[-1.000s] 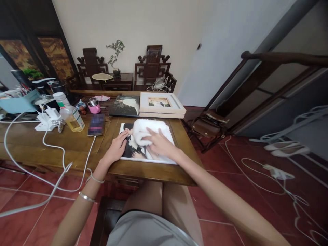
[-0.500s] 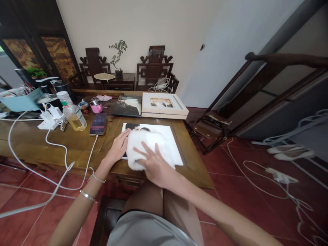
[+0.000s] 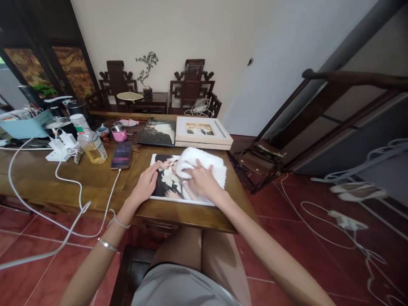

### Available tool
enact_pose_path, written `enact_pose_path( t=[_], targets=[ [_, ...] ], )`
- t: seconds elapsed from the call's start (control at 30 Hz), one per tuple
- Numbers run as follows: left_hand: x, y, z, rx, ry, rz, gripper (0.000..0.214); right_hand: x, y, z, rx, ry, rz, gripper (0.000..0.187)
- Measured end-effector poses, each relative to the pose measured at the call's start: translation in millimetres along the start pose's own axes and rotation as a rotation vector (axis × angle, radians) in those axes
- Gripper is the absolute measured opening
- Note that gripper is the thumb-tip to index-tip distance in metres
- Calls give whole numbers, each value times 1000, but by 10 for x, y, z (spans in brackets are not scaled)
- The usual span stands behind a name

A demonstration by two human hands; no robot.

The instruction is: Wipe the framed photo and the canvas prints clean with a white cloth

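"Where's the cloth?"

"Under my right hand (image 3: 204,182), fingers spread over it, unclenched: one white cloth (image 3: 207,158) on the right part of one photo panel (image 3: 168,182), by the near right corner of the tabletop (image 3: 229,216)."

"Your left?"

"My left hand (image 3: 145,182) rests flat, loose, on the panel's left edge."

"Beyond?"

"One phone (image 3: 121,154) leftward; toward the far edge, one pink cup (image 3: 119,134), one dark picture (image 3: 159,132)."
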State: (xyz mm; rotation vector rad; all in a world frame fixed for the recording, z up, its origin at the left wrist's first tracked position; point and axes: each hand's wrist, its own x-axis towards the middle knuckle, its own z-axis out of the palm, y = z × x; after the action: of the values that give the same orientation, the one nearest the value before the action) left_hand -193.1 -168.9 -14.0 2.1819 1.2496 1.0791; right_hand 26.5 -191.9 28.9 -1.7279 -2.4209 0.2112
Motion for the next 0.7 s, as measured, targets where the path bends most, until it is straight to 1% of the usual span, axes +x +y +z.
enact_pose_path(
  t=[0.07, 0.17, 0.23, 0.3, 0.33, 0.4, 0.5, 0.53, 0.6, 0.7],
  targets=[
    [-4, 23, -22, -48, 83, -35, 45, 72, -208, 26, 3, -28, -110, 60],
    [-13, 49, -46, -122, 178, -63, 50, -28, -478, 54, 9, -99, -335, 61],
    [-15, 62, -53, -134, 186, -67, 52, -198, -547, 38, 30, -147, -459, 61],
    [-14, 73, -49, -114, 169, -62, 51, -401, -517, -11, 79, -184, -542, 62],
    [-13, 76, -43, -93, 144, -52, 50, -499, -476, -45, 109, -195, -558, 63],
    [-13, 74, -22, -37, 69, -20, 48, -656, -363, -110, 157, -209, -524, 63],
    [-19, 51, 16, 37, -49, 29, 47, -724, -164, -148, 158, -193, -367, 64],
    [-21, 41, 26, 49, -69, 45, 46, -691, -97, -140, 144, -169, -314, 63],
    [-22, 23, 38, 68, -91, 69, 44, -538, 24, -103, 105, -103, -216, 61],
    [-16, 14, 35, 80, -90, 78, 42, -135, 111, -40, 102, -42, -112, 55]
  ],
)
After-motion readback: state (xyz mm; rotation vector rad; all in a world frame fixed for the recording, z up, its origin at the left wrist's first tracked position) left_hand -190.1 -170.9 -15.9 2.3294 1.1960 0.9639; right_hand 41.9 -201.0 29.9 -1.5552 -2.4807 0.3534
